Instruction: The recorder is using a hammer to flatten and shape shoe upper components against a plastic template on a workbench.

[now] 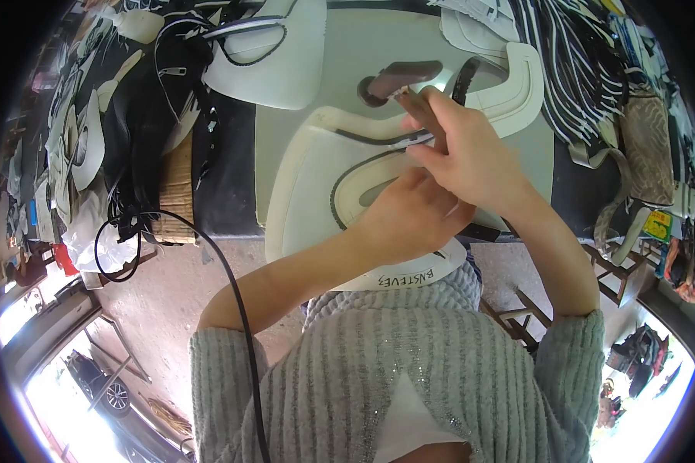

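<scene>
Over the cream, curved, flat panel [305, 181], our right hand [475, 147] clasps a brown, hammer-shaped tool [407, 77]; our left hand [413, 214] curls over the panel, its grip unclear.

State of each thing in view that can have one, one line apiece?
Hammer-like tool: gripped, head over the green board
Right hand: closed on the tool's handle
Left hand: fingers curled; grip unclear
Cream panel: laid down, overhanging the near edge
Black cable: slack, looped at left
Plastic bag: crumpled
</scene>
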`<state>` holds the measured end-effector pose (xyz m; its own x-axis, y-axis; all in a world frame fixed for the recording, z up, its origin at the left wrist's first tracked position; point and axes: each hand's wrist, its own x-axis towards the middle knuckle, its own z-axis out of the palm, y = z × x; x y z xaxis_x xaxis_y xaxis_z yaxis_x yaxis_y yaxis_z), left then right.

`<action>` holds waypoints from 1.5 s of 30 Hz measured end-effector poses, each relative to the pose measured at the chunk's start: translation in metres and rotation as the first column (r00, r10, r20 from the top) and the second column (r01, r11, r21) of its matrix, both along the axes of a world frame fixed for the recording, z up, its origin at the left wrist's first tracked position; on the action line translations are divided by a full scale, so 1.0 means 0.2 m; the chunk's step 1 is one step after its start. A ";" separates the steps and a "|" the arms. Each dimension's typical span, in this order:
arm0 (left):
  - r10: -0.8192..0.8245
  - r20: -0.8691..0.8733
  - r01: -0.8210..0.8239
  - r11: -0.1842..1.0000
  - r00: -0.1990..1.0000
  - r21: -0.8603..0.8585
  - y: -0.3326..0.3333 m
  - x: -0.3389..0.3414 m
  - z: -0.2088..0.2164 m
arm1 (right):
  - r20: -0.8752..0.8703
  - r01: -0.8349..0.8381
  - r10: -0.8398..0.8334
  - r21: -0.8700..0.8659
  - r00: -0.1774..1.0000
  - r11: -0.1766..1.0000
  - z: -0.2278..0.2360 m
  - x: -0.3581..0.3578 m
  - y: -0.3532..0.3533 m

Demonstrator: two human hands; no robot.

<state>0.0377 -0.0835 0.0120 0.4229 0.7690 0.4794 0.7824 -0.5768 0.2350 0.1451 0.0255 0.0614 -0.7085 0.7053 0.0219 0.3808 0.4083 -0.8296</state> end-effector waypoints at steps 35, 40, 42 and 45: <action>0.247 0.409 -0.126 0.945 0.879 -0.300 0.11 -0.39 0.00 | 0.118 0.010 0.007 -0.145 0.993 0.989 -0.03 -0.07 0.15; 0.313 0.497 -0.137 0.923 0.809 -0.359 0.12 -0.39 -0.02 | 0.379 -0.103 0.107 -0.031 0.919 0.994 0.02 -0.10 0.20; 0.290 0.493 -0.130 0.934 0.820 -0.334 0.12 -0.40 -0.02 | 0.367 -0.101 0.115 -0.059 0.923 0.993 0.04 -0.11 0.22; 0.276 0.498 -0.115 0.937 0.822 -0.330 0.13 -0.39 -0.03 | 0.368 -0.138 0.133 -0.013 0.920 0.990 0.02 -0.10 0.23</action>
<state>-0.0404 -0.0574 0.0057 -0.0080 0.9400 0.3411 0.5782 -0.2739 0.7685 0.1244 0.0712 0.0661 -0.7573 0.6035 -0.2496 0.5979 0.4868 -0.6369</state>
